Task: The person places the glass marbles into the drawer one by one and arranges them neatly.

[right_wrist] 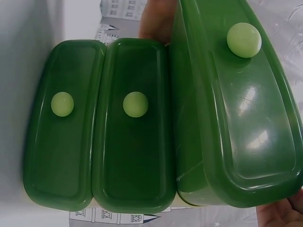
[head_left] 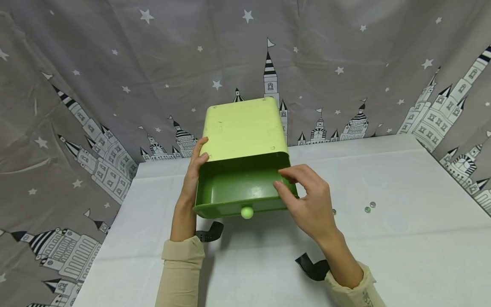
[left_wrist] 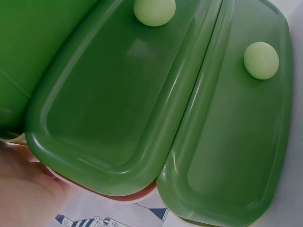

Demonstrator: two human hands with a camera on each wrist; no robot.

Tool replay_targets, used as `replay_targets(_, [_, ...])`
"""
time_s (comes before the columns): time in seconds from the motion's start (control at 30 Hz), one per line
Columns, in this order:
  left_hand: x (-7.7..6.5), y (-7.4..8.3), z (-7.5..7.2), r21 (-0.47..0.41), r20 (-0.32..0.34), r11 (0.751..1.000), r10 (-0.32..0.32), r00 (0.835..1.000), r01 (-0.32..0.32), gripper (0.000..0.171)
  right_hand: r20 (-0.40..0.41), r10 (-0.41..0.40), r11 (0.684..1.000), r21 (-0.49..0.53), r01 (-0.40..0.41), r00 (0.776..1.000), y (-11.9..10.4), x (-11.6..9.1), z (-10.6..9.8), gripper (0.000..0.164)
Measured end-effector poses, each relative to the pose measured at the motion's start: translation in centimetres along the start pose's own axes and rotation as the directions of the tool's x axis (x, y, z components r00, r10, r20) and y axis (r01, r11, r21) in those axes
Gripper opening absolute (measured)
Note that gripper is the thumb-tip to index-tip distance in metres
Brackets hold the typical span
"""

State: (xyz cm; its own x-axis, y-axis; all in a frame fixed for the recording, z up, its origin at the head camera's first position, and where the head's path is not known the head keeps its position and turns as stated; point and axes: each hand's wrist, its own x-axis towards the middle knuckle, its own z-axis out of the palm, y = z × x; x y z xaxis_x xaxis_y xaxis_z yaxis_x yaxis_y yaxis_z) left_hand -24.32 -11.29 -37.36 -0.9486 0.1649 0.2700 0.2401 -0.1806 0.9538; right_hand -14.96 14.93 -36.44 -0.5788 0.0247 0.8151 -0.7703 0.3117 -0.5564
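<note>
A small drawer cabinet with a light yellow-green top (head_left: 245, 128) stands on the white table. Its top drawer (head_left: 247, 209), green with a round light-green knob (head_left: 247, 212), is pulled out and shows a bare inside from above. Below it two more drawers (right_wrist: 135, 165) sit closed, seen in both wrist views. My left hand (head_left: 192, 175) rests along the cabinet's left side, fingertips at the top edge. Over the right rim of the pulled-out drawer hovers my right hand (head_left: 308, 200), thumb and forefinger apart with nothing visible between them.
Small round glass pieces (head_left: 367, 209) lie on the white table (head_left: 402, 179) to the right, one partly hidden by my right hand. A grey curtain (head_left: 172, 64) with castles and stars hangs behind. Dark straps (head_left: 312, 267) show at both wrists.
</note>
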Motion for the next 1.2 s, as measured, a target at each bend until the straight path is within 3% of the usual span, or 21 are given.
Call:
replay_targets(0.7, [0.0,0.0,0.1,0.014,-0.006,1.000,0.003,1.000,-0.002,0.047,0.013,0.000,1.000,-0.007,0.000,1.000,-0.2,0.3,-1.0,0.019])
replay_targets(0.93, [0.0,0.0,0.1,0.025,-0.015,1.000,0.003,1.000,-0.003,0.049,0.048,0.031,0.998,-0.058,-0.028,0.998,0.8,0.7,-3.2,0.023])
replay_targets(1.2, [0.0,0.0,0.0,0.009,-0.013,1.000,0.002,1.000,-0.002,0.047,0.091,0.182,0.970,-0.178,-0.164,0.979,2.8,0.9,-7.3,0.024])
